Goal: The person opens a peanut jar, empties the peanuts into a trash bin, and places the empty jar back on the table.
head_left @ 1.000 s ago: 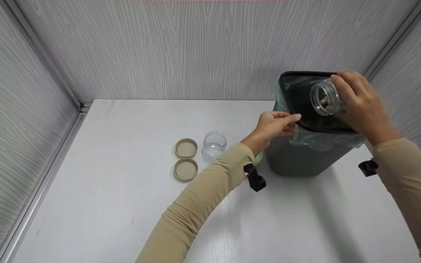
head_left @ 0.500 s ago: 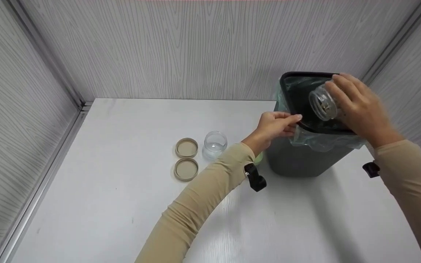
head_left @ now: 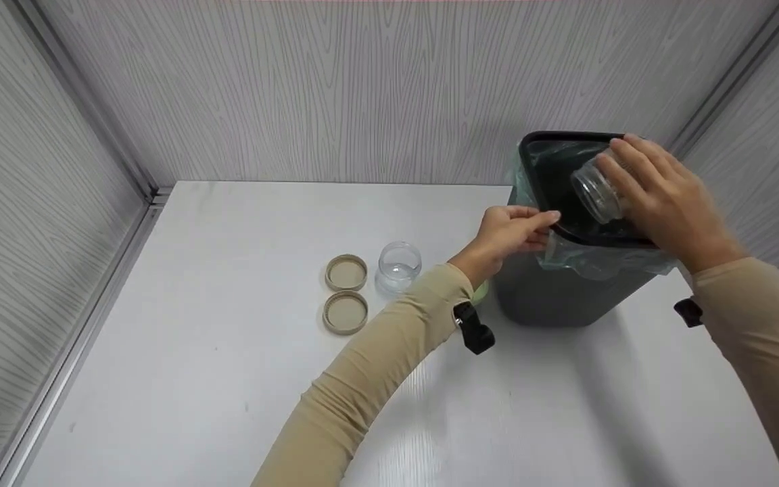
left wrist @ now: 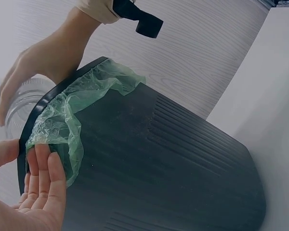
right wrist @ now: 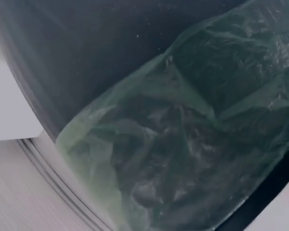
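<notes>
- Grey wood-grain walls are closing in a white worktop [head_left: 227, 379] on three sides.
- At about 2 o'clock on the worktop, a dark bin [head_left: 558, 297] is standing tilted, its green liner [head_left: 585, 260] folding over the rim.
- The left hand [head_left: 508, 237] is pinching the bin's near rim and liner, thumb on top and fingers [left wrist: 41, 178] lying against the outer wall.
- The right hand [head_left: 663, 199] is gripping a clear jar [head_left: 596, 193] tipped on its side over the bin's opening, mouth pointing toward 9 o'clock; whether anything is inside is hard to tell.
- The right wrist view is showing only crumpled liner inside the bin.
- Near the centre, a second clear jar [head_left: 399, 265] is standing open, with two tan lids [head_left: 345, 272] lying just beside it at 9 o'clock, one nearer than the other.
</notes>
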